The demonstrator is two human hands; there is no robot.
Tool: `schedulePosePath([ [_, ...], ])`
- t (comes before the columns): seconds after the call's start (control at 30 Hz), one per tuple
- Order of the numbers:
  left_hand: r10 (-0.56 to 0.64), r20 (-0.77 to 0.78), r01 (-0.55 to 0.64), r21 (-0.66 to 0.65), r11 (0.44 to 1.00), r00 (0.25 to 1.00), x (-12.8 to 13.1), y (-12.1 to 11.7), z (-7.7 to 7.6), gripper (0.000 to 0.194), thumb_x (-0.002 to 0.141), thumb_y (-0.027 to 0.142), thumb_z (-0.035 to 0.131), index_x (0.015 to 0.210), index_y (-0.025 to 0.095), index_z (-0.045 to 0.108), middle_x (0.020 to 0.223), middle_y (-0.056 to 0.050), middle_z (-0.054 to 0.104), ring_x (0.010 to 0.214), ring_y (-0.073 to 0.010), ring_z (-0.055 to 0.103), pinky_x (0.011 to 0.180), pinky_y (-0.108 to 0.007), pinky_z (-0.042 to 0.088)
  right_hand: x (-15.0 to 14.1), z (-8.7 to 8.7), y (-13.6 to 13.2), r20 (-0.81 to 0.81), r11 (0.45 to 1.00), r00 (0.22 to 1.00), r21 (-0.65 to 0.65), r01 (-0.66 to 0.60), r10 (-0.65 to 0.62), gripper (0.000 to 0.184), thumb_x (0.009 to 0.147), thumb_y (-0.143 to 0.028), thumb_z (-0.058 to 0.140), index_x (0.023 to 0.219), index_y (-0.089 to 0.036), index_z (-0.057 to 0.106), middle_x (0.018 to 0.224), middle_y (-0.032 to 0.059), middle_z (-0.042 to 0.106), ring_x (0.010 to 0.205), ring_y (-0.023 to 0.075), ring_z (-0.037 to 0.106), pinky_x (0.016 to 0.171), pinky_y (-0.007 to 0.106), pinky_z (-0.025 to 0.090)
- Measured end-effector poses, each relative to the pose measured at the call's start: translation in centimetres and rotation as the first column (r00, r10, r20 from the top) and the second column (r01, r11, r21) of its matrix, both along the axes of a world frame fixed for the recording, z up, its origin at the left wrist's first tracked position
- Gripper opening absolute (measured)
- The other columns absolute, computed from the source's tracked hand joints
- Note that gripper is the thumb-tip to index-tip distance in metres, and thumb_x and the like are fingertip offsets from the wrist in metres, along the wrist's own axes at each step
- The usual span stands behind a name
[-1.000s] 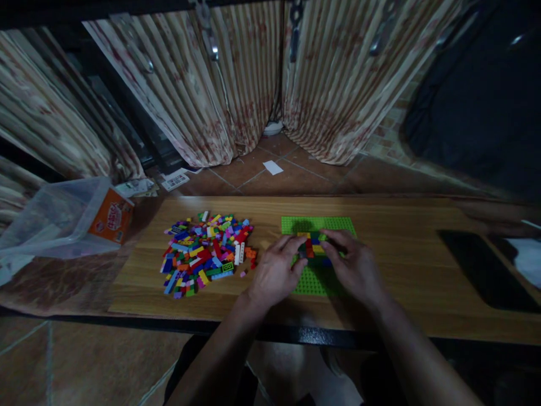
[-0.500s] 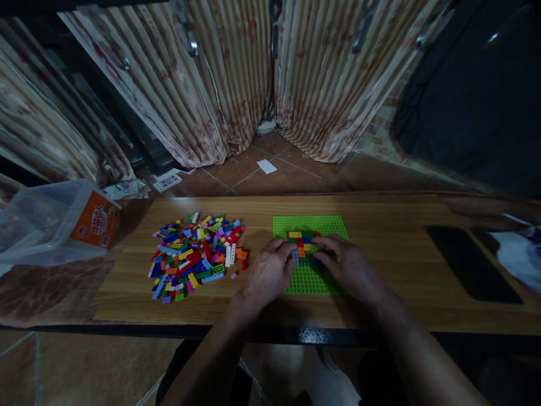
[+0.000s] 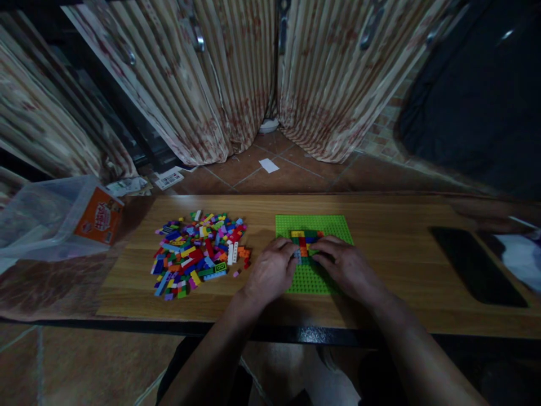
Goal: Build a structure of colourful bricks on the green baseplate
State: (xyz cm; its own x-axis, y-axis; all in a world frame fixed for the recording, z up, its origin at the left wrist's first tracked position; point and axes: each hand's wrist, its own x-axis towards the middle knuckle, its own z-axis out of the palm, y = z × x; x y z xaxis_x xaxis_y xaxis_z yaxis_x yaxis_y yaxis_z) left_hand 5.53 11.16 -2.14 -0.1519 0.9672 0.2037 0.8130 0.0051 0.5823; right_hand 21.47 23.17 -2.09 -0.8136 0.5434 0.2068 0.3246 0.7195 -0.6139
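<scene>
Broadly, the wooden surface (image 3: pixel 401 237) carries a pile of loose bricks (image 3: pixel 190 256) left of the green baseplate (image 3: pixel 311 282). Over the baseplate, the left hand (image 3: pixel 271 270) and right hand (image 3: pixel 349 265) curl their fingers; whether either grips a brick, I cannot tell. Joined multicoloured bricks (image 3: pixel 303 245) sit on the baseplate between them.

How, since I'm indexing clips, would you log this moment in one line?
left hand: at brick build; right hand: at brick build; green baseplate: beneath build; loose bricks: on table, leftward

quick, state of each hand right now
Left hand: at the toy-brick build, left side; grip unclear.
Right hand: at its right side; grip unclear.
</scene>
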Motion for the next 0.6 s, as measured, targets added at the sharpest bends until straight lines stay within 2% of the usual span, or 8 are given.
schedulePosePath([
  [0.4,-0.003,-0.028,0.003,-0.006,1.000,1.000,0.02,-0.07,0.12,0.021,0.089,0.013,0.052,0.107,0.018,0.061,0.108,-0.006,0.063,0.100,-0.0190,0.062,0.092,-0.034,0.052,-0.02,-0.21,-0.23,0.000,0.999,1.000,0.036,0.006,-0.006,0.020,0.090,-0.025,0.053,0.098,-0.025,0.072,0.104,0.0059,0.067,0.097,0.0216,0.064,0.087,0.038,0.052],
  [0.6,-0.005,0.000,0.005,0.012,1.000,1.000,0.18,-0.10,0.12,0.023,0.088,0.014,0.053,0.109,0.018,0.062,0.110,-0.006,0.062,0.103,-0.0196,0.061,0.095,-0.036,0.052,0.34,0.15,0.03,-0.064,0.994,0.993,0.016,0.105,-0.104,0.023,0.088,-0.023,0.051,0.099,-0.023,0.071,0.100,0.0057,0.069,0.092,0.0207,0.066,0.086,0.038,0.052],
])
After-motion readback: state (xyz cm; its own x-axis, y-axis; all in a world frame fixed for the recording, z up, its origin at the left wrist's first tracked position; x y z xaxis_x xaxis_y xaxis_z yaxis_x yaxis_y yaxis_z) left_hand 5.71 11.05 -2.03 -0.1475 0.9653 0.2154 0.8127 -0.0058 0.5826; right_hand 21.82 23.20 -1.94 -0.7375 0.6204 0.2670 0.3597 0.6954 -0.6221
